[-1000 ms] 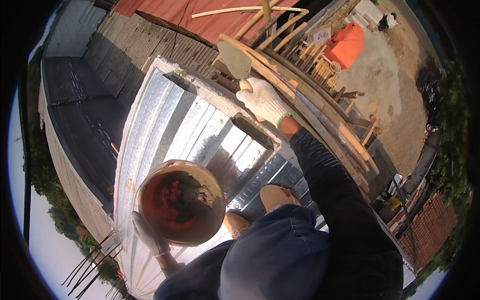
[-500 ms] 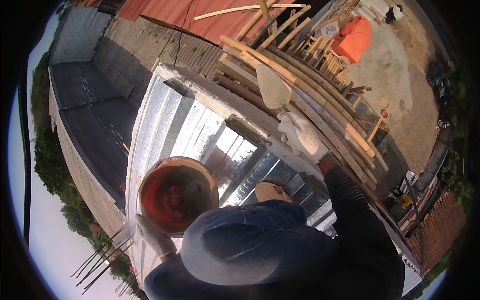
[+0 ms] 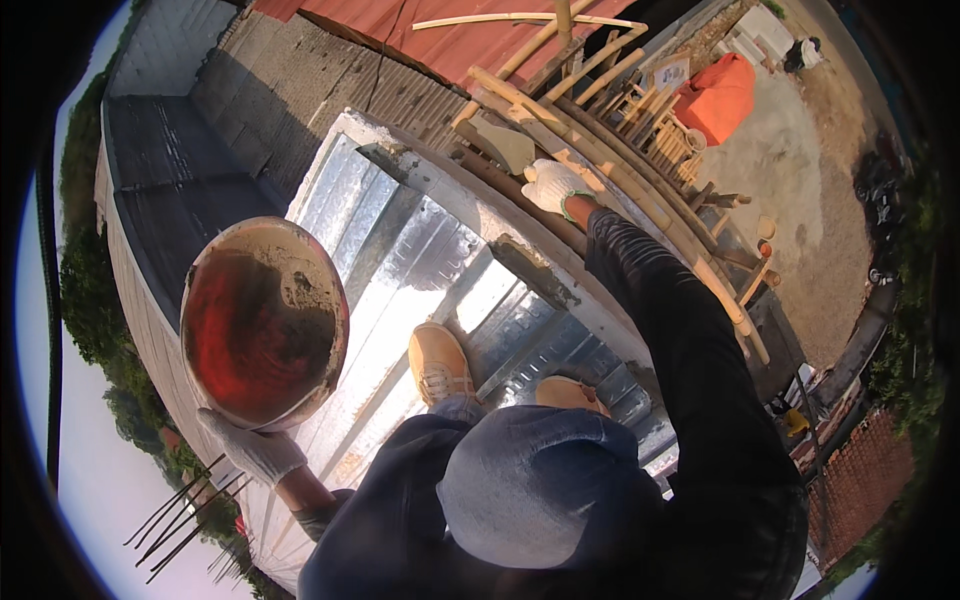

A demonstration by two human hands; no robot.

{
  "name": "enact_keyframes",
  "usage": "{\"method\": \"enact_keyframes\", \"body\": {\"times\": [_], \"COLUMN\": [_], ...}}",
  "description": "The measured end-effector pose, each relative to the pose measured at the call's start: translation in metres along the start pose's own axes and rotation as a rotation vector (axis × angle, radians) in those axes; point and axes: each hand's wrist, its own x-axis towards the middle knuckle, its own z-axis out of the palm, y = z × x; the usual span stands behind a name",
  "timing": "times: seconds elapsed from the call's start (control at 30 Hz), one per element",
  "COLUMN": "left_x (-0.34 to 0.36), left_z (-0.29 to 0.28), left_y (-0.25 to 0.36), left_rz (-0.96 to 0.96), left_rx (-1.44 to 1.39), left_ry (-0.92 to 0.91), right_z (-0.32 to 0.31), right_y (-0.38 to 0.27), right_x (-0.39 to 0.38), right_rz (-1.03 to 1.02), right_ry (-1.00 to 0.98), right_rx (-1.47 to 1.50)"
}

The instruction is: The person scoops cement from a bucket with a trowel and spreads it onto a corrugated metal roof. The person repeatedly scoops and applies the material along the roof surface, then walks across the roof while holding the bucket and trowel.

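My left hand (image 3: 252, 448), in a pale work glove, grips the lower side of a round mortar bucket (image 3: 330, 395). The bucket tilts so that its reddish inside shows, with grey mortar (image 3: 312, 290) smeared on the wall near the rim. My right hand (image 3: 553, 188), gloved too, is closed round the handle of a trowel (image 3: 505, 143), out over the wall's outer edge near the bamboo poles. The trowel's blade is coated grey and points away to the upper left; the glove hides its handle.
Ribbed metal decking (image 3: 400, 270) lies under my tan shoes (image 3: 438, 362), bordered by a rough concrete ledge (image 3: 460, 195). Beyond it, bamboo scaffolding (image 3: 640, 190) drops toward a lower yard with an orange tarp (image 3: 717, 98). Steel rods (image 3: 185, 520) jut out at lower left.
The bucket and my left hand have risen and moved left. My right hand, with the trowel, has moved up and left. One more shoe now shows on the decking.
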Motion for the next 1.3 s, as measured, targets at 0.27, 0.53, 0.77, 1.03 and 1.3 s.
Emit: {"method": "enact_keyframes", "body": {"times": [0.27, 0.53, 0.77, 1.03, 1.3], "left_x": [-0.018, -0.12, -0.115, -0.078, -0.066], "left_z": [0.048, -0.013, -0.011, -0.013, 0.023], "left_y": [-0.068, -0.187, -0.153, -0.099, -0.037], "left_rz": [-0.384, -0.239, -0.771, -0.509, -0.361], "left_rx": [-0.275, 0.079, -0.296, 0.224, 0.142], "left_ry": [-0.218, -0.461, -0.312, -0.613, -0.266], "right_z": [0.055, 0.084, 0.114, 0.115, 0.104], "right_y": [0.001, 0.014, 0.044, 0.036, 0.019], "right_x": [0.069, 0.117, 0.118, 0.107, 0.106], "right_rz": [0.013, -0.058, -0.09, -0.159, -0.198], "right_ry": [-0.019, -0.145, -0.117, -0.028, -0.063], "right_rx": [-0.101, -0.224, 0.136, 0.039, -0.099]}}
